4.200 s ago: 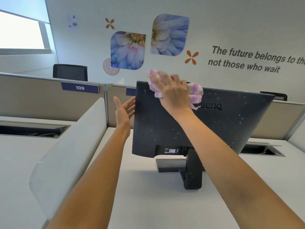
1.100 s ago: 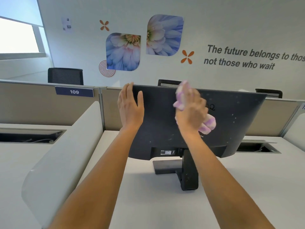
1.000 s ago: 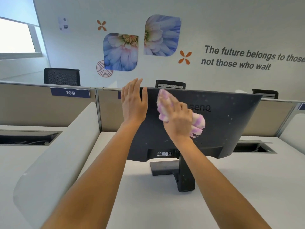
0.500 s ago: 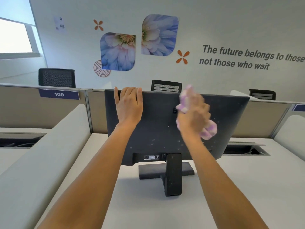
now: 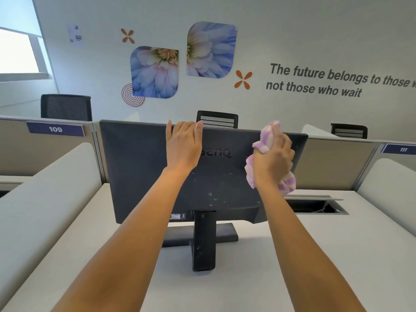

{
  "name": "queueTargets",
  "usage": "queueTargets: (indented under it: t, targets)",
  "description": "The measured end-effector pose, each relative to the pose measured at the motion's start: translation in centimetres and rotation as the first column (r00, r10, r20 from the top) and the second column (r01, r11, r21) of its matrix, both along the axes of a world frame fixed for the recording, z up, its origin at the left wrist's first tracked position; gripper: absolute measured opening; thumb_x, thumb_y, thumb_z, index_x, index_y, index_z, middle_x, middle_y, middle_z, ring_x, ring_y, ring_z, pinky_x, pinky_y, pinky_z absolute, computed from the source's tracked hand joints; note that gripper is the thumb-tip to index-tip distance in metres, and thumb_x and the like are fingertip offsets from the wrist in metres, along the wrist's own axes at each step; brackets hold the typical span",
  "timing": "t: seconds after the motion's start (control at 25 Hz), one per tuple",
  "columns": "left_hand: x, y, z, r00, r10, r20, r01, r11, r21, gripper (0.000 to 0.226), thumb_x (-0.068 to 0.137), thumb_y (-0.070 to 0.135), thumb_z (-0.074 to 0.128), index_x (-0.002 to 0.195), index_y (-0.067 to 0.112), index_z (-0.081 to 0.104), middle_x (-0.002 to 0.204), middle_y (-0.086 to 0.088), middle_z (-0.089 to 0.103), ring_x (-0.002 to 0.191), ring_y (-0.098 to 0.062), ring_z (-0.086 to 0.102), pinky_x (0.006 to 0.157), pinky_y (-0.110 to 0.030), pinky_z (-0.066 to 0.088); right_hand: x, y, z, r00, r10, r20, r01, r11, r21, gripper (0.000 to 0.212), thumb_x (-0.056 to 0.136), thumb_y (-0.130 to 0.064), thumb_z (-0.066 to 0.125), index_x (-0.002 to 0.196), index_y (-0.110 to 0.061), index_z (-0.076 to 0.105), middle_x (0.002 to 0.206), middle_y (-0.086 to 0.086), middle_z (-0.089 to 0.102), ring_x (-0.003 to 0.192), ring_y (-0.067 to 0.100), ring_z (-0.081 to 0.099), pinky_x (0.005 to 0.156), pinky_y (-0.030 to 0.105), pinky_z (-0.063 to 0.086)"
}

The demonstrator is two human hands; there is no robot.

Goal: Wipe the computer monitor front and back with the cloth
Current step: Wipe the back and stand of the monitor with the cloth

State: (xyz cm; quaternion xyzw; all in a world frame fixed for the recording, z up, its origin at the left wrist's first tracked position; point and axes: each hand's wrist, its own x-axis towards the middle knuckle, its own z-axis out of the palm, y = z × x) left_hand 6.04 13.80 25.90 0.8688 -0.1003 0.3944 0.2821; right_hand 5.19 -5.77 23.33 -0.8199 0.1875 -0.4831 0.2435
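A black computer monitor (image 5: 139,167) stands on the white desk with its back turned to me; pale specks dot the back panel and the stand (image 5: 203,239). My left hand (image 5: 183,147) lies flat on the back, its fingers hooked over the top edge near the middle. My right hand (image 5: 273,161) clutches a bunched pink, purple and white cloth (image 5: 267,136) and presses it against the upper right part of the back. The screen side is hidden from me.
Rounded grey dividers (image 5: 45,199) flank the desk (image 5: 258,266) left and right. A beige partition (image 5: 333,163) with number plates runs behind it. An open cable hatch (image 5: 315,204) sits at the right rear of the desk. Black chairs (image 5: 66,106) stand beyond.
The monitor has swung round so its back faces me squarely. My right hand with the cloth has slid rightward to the upper right area. My left hand stays on the top edge.
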Motion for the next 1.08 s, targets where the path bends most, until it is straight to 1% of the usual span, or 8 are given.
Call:
queueTargets:
  t: [0.16, 0.24, 0.44, 0.6, 0.8, 0.96, 1.0, 1.08]
  targets:
    - [0.2, -4.0, 0.2, 0.998, -0.056, -0.025, 0.056, 0.998, 0.012, 0.048, 0.102, 0.034, 0.021, 0.115, 0.015, 0.063, 0.12, 0.001, 0.063, 0.12, -0.016, 0.048, 0.116, -0.036, 0.008, 0.0, 2.0, -2.6, 0.993, 0.119, 0.021, -0.087, 0.821, -0.564, 0.073, 0.072, -0.027, 0.073, 0.138, -0.026, 0.042, 0.128, 0.006, 0.056, 0.088, 0.029, 0.058, 0.063, 0.038, 0.049]
    - [0.1, -5.9, 0.2, 0.997, -0.063, -0.037, 0.064, 0.998, 0.023, 0.047, 0.102, 0.034, 0.021, 0.116, 0.017, 0.063, 0.121, 0.002, 0.063, 0.121, -0.016, 0.047, 0.116, -0.038, 0.008, 0.2, 0.6, -3.3, 0.984, 0.178, 0.003, -0.129, 0.728, -0.673, 0.077, 0.07, -0.025, 0.075, 0.138, -0.029, 0.04, 0.128, 0.005, 0.058, 0.088, 0.029, 0.059, 0.062, 0.038, 0.051]
    - [0.7, -7.3, -0.2, 0.999, -0.022, -0.046, 0.021, 1.0, -0.022, 0.049, 0.102, 0.037, 0.021, 0.114, 0.018, 0.064, 0.119, 0.003, 0.059, 0.121, -0.016, 0.043, 0.118, -0.042, -0.001, 0.4, -2.0, -1.5, 0.99, 0.134, 0.052, -0.111, 0.942, -0.318, 0.071, 0.076, -0.03, 0.071, 0.14, -0.025, 0.043, 0.129, 0.007, 0.056, 0.094, 0.03, 0.059, 0.067, 0.041, 0.055]
    - [1.1, -7.1, -0.7, 1.0, -0.022, -0.012, 0.021, 1.0, -0.022, 0.046, 0.101, 0.036, 0.022, 0.115, 0.02, 0.063, 0.116, 0.003, 0.059, 0.12, -0.018, 0.043, 0.116, -0.041, -0.004, 0.5, -1.9, -2.9, 0.974, 0.222, 0.05, -0.115, 0.67, -0.733, 0.075, 0.068, -0.022, 0.073, 0.137, -0.027, 0.043, 0.126, 0.005, 0.06, 0.083, 0.027, 0.058, 0.059, 0.035, 0.047]
    - [1.4, -7.6, -0.7, 1.0, -0.021, 0.015, 0.022, 0.998, -0.057, 0.061, 0.096, 0.045, 0.013, 0.111, 0.019, 0.066, 0.112, 0.004, 0.059, 0.117, -0.016, 0.044, 0.117, -0.039, -0.006, 0.9, -2.9, -1.8, 0.99, 0.122, 0.077, -0.092, 0.947, -0.309, 0.073, 0.072, -0.026, 0.074, 0.139, -0.024, 0.046, 0.128, 0.008, 0.057, 0.092, 0.03, 0.06, 0.066, 0.041, 0.055]
    - [1.7, -7.2, -1.1, 0.999, -0.019, 0.044, 0.021, 0.998, -0.062, 0.061, 0.094, 0.043, 0.013, 0.11, 0.018, 0.066, 0.112, 0.004, 0.06, 0.116, -0.016, 0.044, 0.115, -0.036, -0.008, 0.9, -2.5, -2.8, 0.972, 0.229, 0.052, -0.116, 0.661, -0.741, 0.077, 0.067, -0.021, 0.073, 0.138, -0.027, 0.044, 0.128, 0.005, 0.058, 0.085, 0.028, 0.058, 0.06, 0.036, 0.049]
    - [1.7, -7.3, -1.1, 0.999, -0.023, 0.046, 0.026, 0.998, -0.059, 0.059, 0.095, 0.042, 0.014, 0.11, 0.018, 0.066, 0.111, 0.004, 0.06, 0.116, -0.016, 0.043, 0.115, -0.036, -0.008, 0.9, -3.4, -2.5, 0.972, 0.232, 0.046, -0.122, 0.658, -0.743, 0.078, 0.066, -0.02, 0.073, 0.138, -0.027, 0.044, 0.128, 0.005, 0.058, 0.084, 0.028, 0.058, 0.06, 0.035, 0.049]
    - [1.7, -7.5, -1.1, 0.998, -0.036, 0.042, 0.039, 0.996, -0.076, 0.055, 0.096, 0.04, 0.017, 0.11, 0.019, 0.066, 0.111, 0.005, 0.06, 0.116, -0.014, 0.043, 0.115, -0.036, -0.009, 1.1, -5.5, -2.0, 0.986, 0.149, 0.076, -0.081, 0.824, -0.56, 0.075, 0.068, -0.02, 0.069, 0.138, -0.026, 0.043, 0.127, 0.006, 0.057, 0.086, 0.029, 0.058, 0.064, 0.037, 0.05]
